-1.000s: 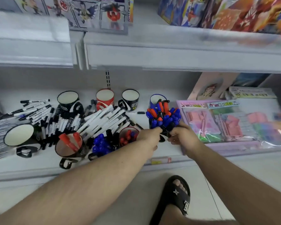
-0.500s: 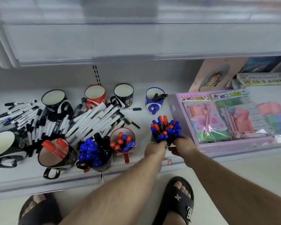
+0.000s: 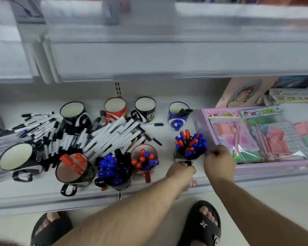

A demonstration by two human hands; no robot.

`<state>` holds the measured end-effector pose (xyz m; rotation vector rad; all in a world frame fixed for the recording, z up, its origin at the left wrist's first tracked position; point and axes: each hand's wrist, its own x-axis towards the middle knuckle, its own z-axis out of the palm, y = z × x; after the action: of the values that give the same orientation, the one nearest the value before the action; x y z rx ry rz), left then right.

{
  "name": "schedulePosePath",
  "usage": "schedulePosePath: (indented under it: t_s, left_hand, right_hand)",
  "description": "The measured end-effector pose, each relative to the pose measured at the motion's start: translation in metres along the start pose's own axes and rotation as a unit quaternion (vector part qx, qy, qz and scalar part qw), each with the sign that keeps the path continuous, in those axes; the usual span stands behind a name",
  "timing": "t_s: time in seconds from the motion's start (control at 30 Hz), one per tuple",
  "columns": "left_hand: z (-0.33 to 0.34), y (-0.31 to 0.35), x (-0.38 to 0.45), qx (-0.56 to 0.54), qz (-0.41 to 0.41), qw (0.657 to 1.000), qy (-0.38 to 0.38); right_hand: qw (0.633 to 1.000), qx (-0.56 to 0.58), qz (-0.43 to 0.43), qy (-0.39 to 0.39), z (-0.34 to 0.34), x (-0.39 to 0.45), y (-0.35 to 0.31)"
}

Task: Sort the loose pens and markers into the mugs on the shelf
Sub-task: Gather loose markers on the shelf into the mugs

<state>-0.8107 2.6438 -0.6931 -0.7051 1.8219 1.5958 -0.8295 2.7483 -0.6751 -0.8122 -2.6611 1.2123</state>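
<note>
Both hands, left hand [image 3: 181, 170] and right hand [image 3: 219, 161], are gripping the full mug [image 3: 189, 154], apparently seating it on the shelf [image 3: 43, 189].

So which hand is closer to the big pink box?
The right hand. It sits right at the near left corner of the pink box, beside the full mug. The left hand is further left, at that mug's handle.

1. Both forearms bare, no sleeves visible.
2. Right foot: black open-toe slide sandal [image 3: 204, 226] with white flower-shaped emblem and white lettering.
3. Left foot: matching black slide sandal [image 3: 50, 229].
</note>
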Motion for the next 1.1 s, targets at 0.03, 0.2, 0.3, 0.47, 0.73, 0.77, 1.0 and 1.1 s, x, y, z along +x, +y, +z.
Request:
schedulePosePath:
  t_s: [0.03,0.2,0.3,0.47,0.73,0.77,1.0,1.1]
  left_hand:
    - [-0.009,0.003,-0.008,0.007,0.011,1.000,-0.015]
    - [-0.078,0.024,-0.046,0.054,0.147,0.988,0.010]
    - [-0.133,0.026,-0.052,0.174,0.247,0.940,0.158]
    - [-0.226,-0.011,-0.044,0.288,0.187,0.892,0.293]
    - [-0.226,-0.063,-0.029,0.393,0.121,0.897,0.161]
    - [-0.223,-0.068,-0.025,0.370,0.118,0.909,0.152]
    - [-0.199,-0.082,-0.011,0.250,0.155,0.939,0.178]
    - [-0.183,-0.079,-0.009,0.216,0.168,0.942,0.194]
  right_hand:
    - [0.999,0.024,-0.035,0.003,-0.001,-0.009,-0.011]
    - [0.981,0.084,-0.158,-0.080,0.022,-0.037,-0.066]
    - [0.960,0.019,-0.230,-0.161,0.035,-0.042,-0.085]
    - [0.796,-0.370,-0.315,-0.361,0.059,-0.048,-0.107]
    - [0.672,-0.569,-0.311,-0.357,0.133,-0.078,-0.126]
    - [0.670,-0.577,-0.320,-0.339,0.138,-0.080,-0.122]
    - [0.703,-0.526,-0.378,-0.294,0.132,-0.061,-0.104]
    - [0.698,-0.539,-0.371,-0.290,0.125,-0.052,-0.097]
